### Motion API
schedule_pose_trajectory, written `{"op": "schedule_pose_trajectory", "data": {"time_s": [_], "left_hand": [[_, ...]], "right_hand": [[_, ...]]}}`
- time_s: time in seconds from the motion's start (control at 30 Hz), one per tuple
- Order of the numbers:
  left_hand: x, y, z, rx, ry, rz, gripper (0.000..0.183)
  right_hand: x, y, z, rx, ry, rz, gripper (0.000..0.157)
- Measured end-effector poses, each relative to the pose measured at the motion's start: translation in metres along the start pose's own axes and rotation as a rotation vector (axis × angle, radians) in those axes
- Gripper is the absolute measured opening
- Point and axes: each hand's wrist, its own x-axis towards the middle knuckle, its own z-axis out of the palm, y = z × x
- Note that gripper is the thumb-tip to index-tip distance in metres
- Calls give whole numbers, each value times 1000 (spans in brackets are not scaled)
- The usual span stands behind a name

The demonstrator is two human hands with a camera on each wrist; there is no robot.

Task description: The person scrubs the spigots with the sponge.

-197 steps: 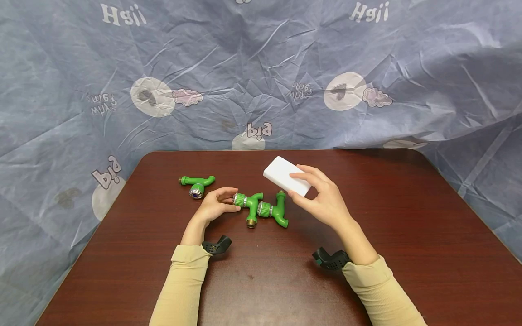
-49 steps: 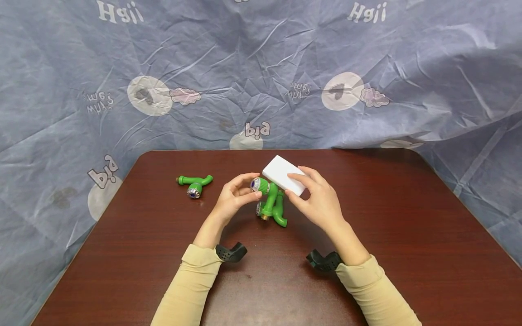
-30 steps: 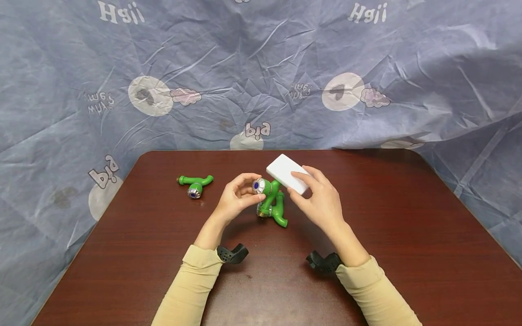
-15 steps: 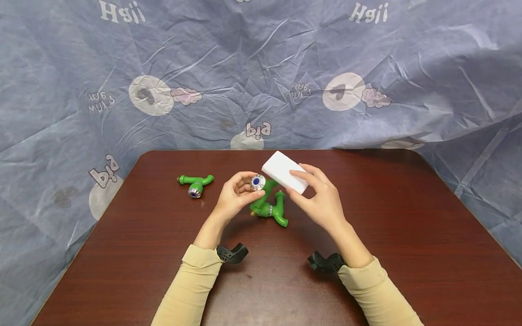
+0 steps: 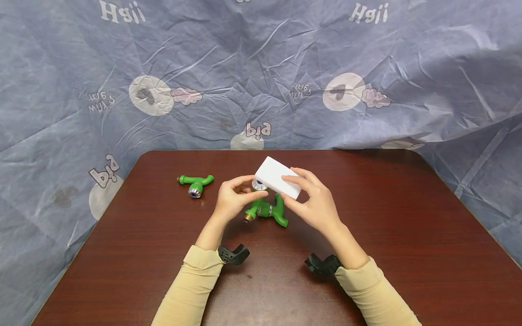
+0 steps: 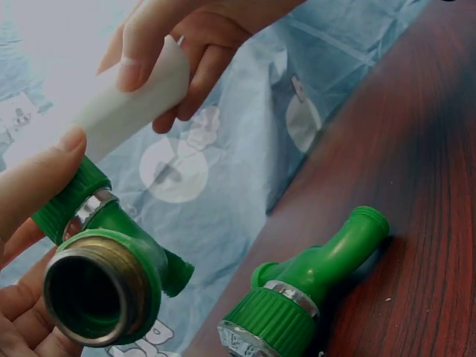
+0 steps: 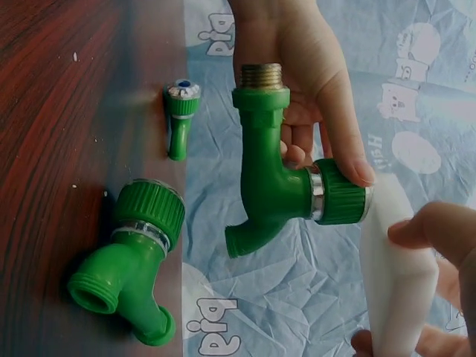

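Observation:
My left hand [image 5: 234,197] holds a green faucet [image 7: 271,167] by its ribbed knob, raised over the table. The brass threaded end [image 6: 93,286] of that faucet points toward the left wrist camera. Between the thumb and fingers of my right hand [image 5: 314,199] is a white rectangular sponge block [image 5: 277,176]. One end of the block lies against the chrome face of the knob in the right wrist view and covers part of the faucet in the head view. A second green faucet [image 5: 278,210] lies on the table just beneath the hands.
A third green faucet [image 5: 196,184] with a chrome and blue knob cap lies to the left on the dark red wooden table [image 5: 367,226]. Behind the table hangs a wrinkled blue-grey printed cloth [image 5: 261,77]. Each wrist wears a black camera mount [image 5: 234,254].
The left hand has lifted the faucet off the table and turned its knob cap upward. Over the last half second the right hand brought the sponge block left and down onto the knob.

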Motion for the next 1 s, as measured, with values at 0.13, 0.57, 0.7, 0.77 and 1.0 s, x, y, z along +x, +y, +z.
{"op": "schedule_pose_trajectory", "data": {"time_s": [0.13,0.57,0.7,0.77,1.0], "left_hand": [[-1,1,0,25,2,6,39],[7,-31,-1,7,18,48,40],[7,-32,-2,-23,12,99,38],[7,-33,-2,-32,10,114,37],[7,-29,-2,-25,6,33,34]], "right_hand": [[1,1,-1,14,16,-24,35],[1,4,-2,6,31,-66,34],[1,3,-1,54,-28,-129,33],[1,2,0,59,-52,-143,33],[1,7,-4,-7,22,-36,33]]}}
